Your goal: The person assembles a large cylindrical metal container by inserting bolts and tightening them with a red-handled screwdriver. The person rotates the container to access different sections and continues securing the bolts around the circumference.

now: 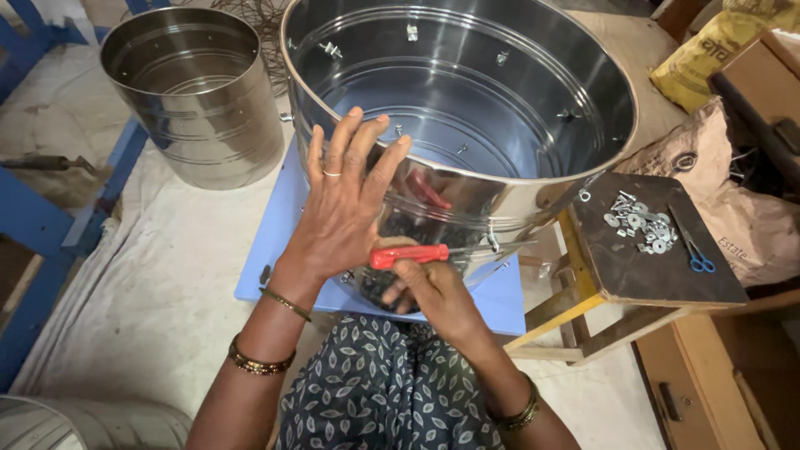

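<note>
Your right hand (433, 292) has its fingers clamped on the red-handled screwdriver (410, 255), which lies crosswise in front of you, its long axis running left to right, handle toward your left and the metal shaft pointing right along the near outer wall of the large shiny steel drum (467, 179). The tip sits low against that wall, just beside your right fingers, so the right hand is the nearer one. Your left hand (346, 204) lies flat on the drum's near wall just above the handle, fingers spread apart and reaching up to the rim, gripping nothing. The drum stands on a light blue board (271, 242), at its far edge. One smaller steel drum (196, 96) stands well apart to the far left. To your right, one dark wooden stool top (650, 271) carries a heap of silver washers and bolts (640, 223), too many to count, and one pair of blue-handled scissors (696, 254) near its right edge.
</note>
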